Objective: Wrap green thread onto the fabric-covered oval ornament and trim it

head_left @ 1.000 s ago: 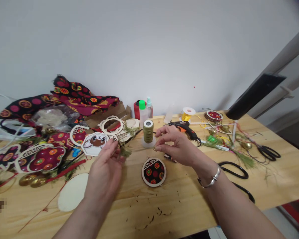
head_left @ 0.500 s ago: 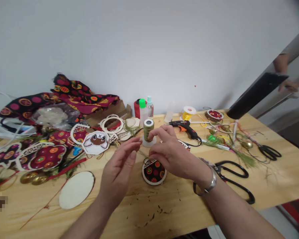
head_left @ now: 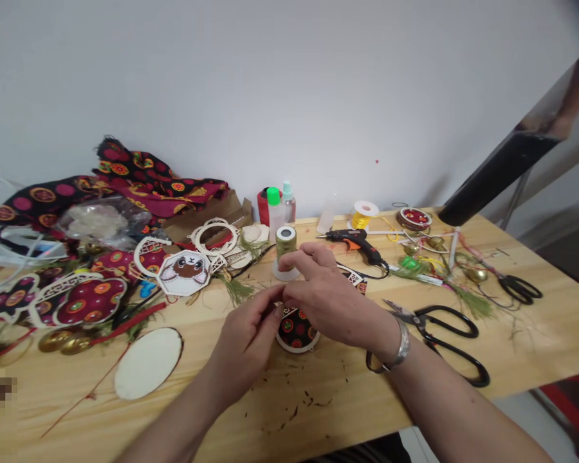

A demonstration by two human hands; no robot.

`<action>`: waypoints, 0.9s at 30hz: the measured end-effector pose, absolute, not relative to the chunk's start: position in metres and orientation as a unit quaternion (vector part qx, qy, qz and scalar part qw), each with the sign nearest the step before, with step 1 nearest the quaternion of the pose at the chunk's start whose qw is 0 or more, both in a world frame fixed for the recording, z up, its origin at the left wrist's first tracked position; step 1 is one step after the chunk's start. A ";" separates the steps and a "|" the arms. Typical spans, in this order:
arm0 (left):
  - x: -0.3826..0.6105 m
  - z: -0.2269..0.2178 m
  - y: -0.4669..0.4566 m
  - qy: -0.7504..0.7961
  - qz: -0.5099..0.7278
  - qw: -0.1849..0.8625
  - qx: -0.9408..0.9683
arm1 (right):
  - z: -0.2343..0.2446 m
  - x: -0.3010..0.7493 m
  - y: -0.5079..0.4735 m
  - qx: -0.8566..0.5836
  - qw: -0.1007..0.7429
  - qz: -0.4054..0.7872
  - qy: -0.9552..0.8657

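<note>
At frame centre, my left hand (head_left: pixel 251 334) and right hand (head_left: pixel 325 299) are meeting fingertip to fingertip, pinching something too fine to identify. They are working directly over the round fabric ornament (head_left: pixel 296 331), which is lying flat on the worktop (head_left: pixel 318 411) just before the thread spool (head_left: pixel 285 247).

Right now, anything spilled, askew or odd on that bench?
Dark thread bits are scattered on the table just in front of the round ornament, where the left hand and right hand meet. Green fibre clippings trail by the big scissors. Nothing looks broken.
</note>
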State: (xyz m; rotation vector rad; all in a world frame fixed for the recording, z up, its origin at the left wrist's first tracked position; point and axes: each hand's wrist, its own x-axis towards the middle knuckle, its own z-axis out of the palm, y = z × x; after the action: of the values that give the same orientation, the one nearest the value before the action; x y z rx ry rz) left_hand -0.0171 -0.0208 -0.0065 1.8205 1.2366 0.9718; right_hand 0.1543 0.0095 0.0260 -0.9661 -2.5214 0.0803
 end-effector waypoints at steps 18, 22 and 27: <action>-0.015 -0.008 -0.017 0.550 0.350 0.318 0.688 | 0.027 0.157 0.012 -0.369 0.202 0.019 -0.907; -0.015 -0.004 -0.017 0.561 0.367 0.340 0.660 | 0.025 0.157 0.013 -0.367 0.209 0.028 -0.906; -0.016 -0.001 -0.017 0.571 0.382 0.390 0.613 | 0.025 0.157 0.016 -0.374 0.224 0.043 -0.899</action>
State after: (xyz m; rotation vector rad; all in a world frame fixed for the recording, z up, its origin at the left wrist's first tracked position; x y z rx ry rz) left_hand -0.0158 -0.0166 -0.0008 1.5575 1.4518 0.9716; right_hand 0.1574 0.0162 0.0247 -1.0328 -2.4797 0.1193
